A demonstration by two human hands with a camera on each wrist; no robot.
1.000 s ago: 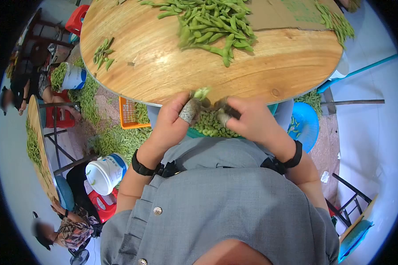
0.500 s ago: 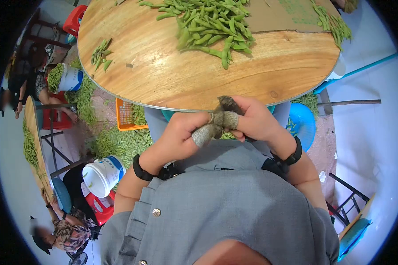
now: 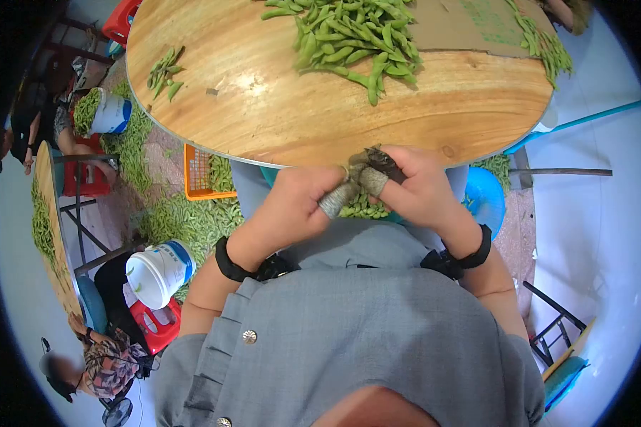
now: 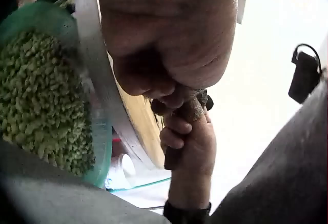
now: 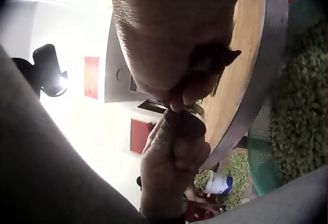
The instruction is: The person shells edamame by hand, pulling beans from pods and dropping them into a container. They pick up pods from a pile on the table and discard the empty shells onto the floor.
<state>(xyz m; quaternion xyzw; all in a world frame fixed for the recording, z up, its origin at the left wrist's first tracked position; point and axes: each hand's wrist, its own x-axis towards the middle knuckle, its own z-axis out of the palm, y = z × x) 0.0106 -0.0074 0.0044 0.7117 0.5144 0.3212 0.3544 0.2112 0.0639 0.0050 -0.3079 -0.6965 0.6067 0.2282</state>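
Low over the near table edge, the left hand [image 3: 292, 203] and right hand [image 3: 424, 192] meet at their fingertips. Grey wrapping covers both thumbs. The curled left fingers pinch what looks like a pod [image 3: 347, 171], mostly hidden; a yellow-green bit of it [image 5: 199, 110] shows in the right wrist view. A dark brown piece [image 3: 386, 164] is gripped in the right hand, and its pointed end [image 5: 233, 56] sticks out beside the palm. Under the hands, a green basin [image 4: 104, 150] holds shelled beans [image 4: 43, 101]. Green pods [image 3: 356, 39] lie heaped on the table [image 3: 263, 128].
Cardboard [image 3: 470, 28] and more pods lie at the table's far right. Left of the table are an orange basket [image 3: 194, 174], a white bucket [image 3: 148, 274] and pods over the floor [image 3: 185, 220]. A blue basin [image 3: 486, 203] stands right. Other people sit at the left.
A second ago the hands were apart over the basin, with pale green beans or a pod at the left fingertips. They came together by half a second ago and remain so, a little higher now.
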